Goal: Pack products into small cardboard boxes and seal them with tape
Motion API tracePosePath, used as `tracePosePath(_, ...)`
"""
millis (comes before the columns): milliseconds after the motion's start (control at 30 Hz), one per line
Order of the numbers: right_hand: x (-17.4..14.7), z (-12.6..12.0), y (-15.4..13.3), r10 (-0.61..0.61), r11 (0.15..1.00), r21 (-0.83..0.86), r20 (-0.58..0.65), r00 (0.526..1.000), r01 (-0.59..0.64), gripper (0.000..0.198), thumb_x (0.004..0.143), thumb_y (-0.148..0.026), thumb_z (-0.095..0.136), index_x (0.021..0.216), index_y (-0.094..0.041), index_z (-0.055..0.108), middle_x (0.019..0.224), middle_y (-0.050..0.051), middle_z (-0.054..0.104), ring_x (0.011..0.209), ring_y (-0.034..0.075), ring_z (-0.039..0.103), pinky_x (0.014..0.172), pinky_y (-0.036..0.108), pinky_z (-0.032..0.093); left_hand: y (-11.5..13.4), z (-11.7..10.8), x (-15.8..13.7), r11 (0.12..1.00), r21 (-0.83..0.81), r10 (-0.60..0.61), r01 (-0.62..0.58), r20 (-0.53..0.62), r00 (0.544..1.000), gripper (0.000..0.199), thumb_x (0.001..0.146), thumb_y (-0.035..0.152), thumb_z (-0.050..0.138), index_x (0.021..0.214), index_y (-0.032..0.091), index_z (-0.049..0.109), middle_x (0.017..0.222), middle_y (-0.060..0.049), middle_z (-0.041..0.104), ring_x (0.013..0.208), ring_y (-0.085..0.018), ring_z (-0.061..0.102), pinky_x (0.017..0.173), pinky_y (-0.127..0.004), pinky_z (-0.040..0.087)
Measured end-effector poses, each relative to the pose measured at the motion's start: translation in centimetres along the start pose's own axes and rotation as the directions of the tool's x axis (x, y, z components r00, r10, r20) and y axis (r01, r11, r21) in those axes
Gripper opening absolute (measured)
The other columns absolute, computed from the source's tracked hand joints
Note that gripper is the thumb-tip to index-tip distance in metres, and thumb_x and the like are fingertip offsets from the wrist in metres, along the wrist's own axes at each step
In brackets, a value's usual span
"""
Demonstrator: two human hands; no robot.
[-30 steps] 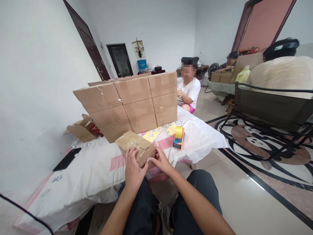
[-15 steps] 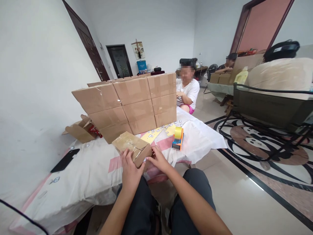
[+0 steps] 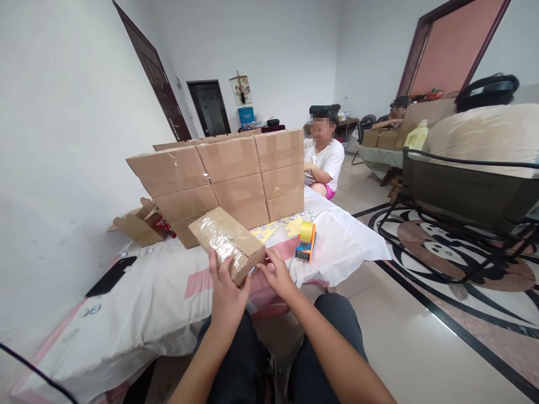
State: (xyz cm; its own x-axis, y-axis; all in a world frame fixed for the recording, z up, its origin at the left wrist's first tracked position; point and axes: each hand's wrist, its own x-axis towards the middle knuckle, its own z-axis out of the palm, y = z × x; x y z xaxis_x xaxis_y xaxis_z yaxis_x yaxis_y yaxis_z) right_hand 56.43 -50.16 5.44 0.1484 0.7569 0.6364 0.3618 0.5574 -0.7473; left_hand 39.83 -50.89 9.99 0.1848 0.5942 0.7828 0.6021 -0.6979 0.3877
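A taped cardboard box (image 3: 227,235), with shiny clear tape along its top, is tilted between my hands at the near edge of the cloth-covered table. My left hand (image 3: 227,283) grips its near left side, fingers over the top edge and thumb at the lower corner. At the right end of the box, my right hand (image 3: 275,275) holds the corner with bent fingers and thumb. A small pale spot shows near the right thumb; I cannot make out what it is. To the right lies a tape dispenser (image 3: 306,242) with a yellow roll, touched by neither hand.
Stacked cardboard boxes (image 3: 236,179) form a wall behind the held box. An opened carton (image 3: 141,224) and a black phone-like slab (image 3: 112,276) lie on the left. A person in a white shirt (image 3: 326,154) sits beyond; a folding chair (image 3: 467,196) stands right.
The held box has been raised and tipped, so more of its taped top faces me. Both hands have kept their hold and shifted slightly with it.
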Motion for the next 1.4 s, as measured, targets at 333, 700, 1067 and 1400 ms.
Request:
tracePosePath(333,-1.0,-12.5,0.8,-0.156,0.984,-0.156,-0.542,0.826,0.084,0.056,0.091,-0.026,0.063,0.145,-0.031,0.047,0.137,0.011,0.051,0.129,0.025,0.053,0.103,0.048,0.053,10.1,8.4,7.5,0.865,-0.282,0.439,-0.415,0.025,0.898,0.058,0.085,0.012,0.066,0.133,0.024,0.037,0.166,-0.019,0.005,0.156,-0.036,0.007,0.116,-0.056,0.041)
tracePosePath(700,-2.4,-19.2,7.5,0.002,0.870,-0.340,-0.720,0.694,-0.356,0.095,0.081,-0.042,0.071,0.159,-0.033,0.017,0.166,0.015,0.007,0.153,0.036,0.018,0.109,0.060,0.042,15.7,27.3,12.6,0.837,-0.539,0.396,-0.097,0.474,0.787,0.055,0.074,0.020,0.079,0.121,0.020,0.051,0.168,-0.014,0.011,0.154,-0.040,0.014,0.120,-0.056,0.036)
tracePosePath(1067,-1.3,-17.8,10.5,0.225,0.810,-0.220,-0.738,0.636,-0.543,0.078,0.077,-0.043,0.067,0.148,-0.023,0.041,0.141,0.018,0.033,0.124,0.032,0.047,0.092,0.050,0.052,16.4,36.8,18.8,0.945,-0.301,0.100,0.126,0.636,0.766,0.060,0.072,0.010,0.079,0.127,0.021,0.056,0.168,-0.019,0.007,0.153,-0.042,0.016,0.116,-0.061,0.032)
tracePosePath(1400,-1.5,-18.1,7.5,0.139,0.843,-0.291,-0.694,0.706,-0.453,0.023,0.078,-0.041,0.067,0.081,-0.019,0.069,0.100,0.007,0.057,0.099,0.024,0.058,0.078,0.040,0.051,-7.2,11.4,10.4,0.999,-0.038,0.047,-0.038,0.289,0.956,0.012,0.086,0.027,0.058,0.083,0.025,0.070,0.105,-0.004,0.072,0.103,-0.023,0.062,0.099,-0.038,0.049)
